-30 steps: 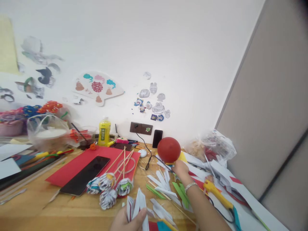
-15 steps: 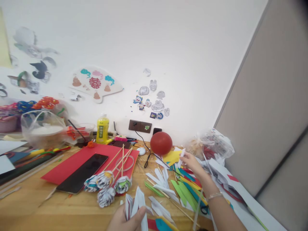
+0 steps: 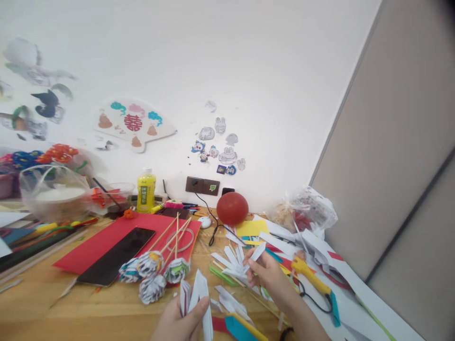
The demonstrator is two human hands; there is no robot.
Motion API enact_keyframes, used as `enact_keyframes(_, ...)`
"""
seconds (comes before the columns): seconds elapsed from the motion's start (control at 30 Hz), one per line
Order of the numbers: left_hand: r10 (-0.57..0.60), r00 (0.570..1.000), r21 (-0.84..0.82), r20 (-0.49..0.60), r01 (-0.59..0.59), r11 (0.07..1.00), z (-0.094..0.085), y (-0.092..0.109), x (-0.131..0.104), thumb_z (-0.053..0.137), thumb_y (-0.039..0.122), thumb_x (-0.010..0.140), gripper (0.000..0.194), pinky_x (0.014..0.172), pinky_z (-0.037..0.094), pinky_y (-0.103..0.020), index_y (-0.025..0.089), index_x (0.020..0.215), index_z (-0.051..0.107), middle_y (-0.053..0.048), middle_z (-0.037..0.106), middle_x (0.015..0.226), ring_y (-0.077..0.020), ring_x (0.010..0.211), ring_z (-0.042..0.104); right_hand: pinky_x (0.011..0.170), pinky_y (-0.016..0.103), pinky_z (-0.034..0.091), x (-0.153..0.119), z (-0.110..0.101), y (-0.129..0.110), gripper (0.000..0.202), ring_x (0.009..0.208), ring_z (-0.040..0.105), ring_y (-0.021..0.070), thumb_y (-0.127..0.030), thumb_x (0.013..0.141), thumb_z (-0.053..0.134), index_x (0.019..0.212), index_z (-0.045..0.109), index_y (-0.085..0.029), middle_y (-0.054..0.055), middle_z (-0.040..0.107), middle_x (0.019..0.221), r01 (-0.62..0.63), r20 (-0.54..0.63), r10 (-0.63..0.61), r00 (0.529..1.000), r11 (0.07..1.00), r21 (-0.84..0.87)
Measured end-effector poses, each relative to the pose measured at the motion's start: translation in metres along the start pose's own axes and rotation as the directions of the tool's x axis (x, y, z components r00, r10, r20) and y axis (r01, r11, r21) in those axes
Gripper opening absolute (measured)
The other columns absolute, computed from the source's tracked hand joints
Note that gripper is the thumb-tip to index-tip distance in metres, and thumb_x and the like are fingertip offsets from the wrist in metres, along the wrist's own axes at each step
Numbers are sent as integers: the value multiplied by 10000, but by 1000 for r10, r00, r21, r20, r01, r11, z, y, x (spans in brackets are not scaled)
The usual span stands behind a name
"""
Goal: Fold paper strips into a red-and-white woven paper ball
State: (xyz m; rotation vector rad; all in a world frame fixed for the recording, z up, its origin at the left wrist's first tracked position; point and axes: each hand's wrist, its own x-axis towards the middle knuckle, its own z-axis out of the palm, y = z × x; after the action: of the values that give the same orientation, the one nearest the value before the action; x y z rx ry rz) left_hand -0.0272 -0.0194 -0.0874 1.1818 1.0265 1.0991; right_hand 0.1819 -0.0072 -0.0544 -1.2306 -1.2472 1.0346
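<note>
My left hand (image 3: pixel 185 315), low in the middle of the view, is closed around several folded white paper pieces (image 3: pixel 199 293) that stand up from its grip. To the right and a little farther off, my right hand (image 3: pixel 266 270) pinches one folded white paper strip (image 3: pixel 259 251) between thumb and fingers. Loose folded paper strips (image 3: pixel 232 300) lie scattered under and beside both hands. Left of my left hand rest several paper flowers (image 3: pixel 152 289) on wooden sticks (image 3: pixel 177 232). A yellow hot glue gun (image 3: pixel 311 274) lies on its side just right of my right hand.
A black phone (image 3: pixel 117 255) lies on red paper (image 3: pixel 83 251). Behind stand a yellow drink bottle (image 3: pixel 146 192) and a red balloon (image 3: pixel 232 209). A black cable (image 3: pixel 215 218) runs down from the wall socket (image 3: pixel 202 185). Plastic bags (image 3: pixel 313 210) sit at the back right.
My right hand has drawn back toward me and left with the white paper strip, uncovering the glue gun. My left hand still holds its papers. The view has turned slightly right.
</note>
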Motion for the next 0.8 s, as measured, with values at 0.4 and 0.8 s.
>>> enact_keyframes(0.4,-38,998,-72,-51,34,997,-2,3,2,731,586,458,456,440,341,-200,191,542,518,71,487,414,-106,420,419,805,378,397,7,-35,19,277,984,496,292,-221,722,528,994,551,-172,106,524,1012,-26,-392,-338,856,728,-685)
enact_keyframes(0.8,-8,999,42,-40,10,999,-1,4,0,627,649,551,492,398,201,-200,226,481,387,109,342,299,-70,327,270,703,269,423,5,11,38,304,802,570,201,88,624,487,678,619,-180,36,625,774,323,180,-355,917,399,-858)
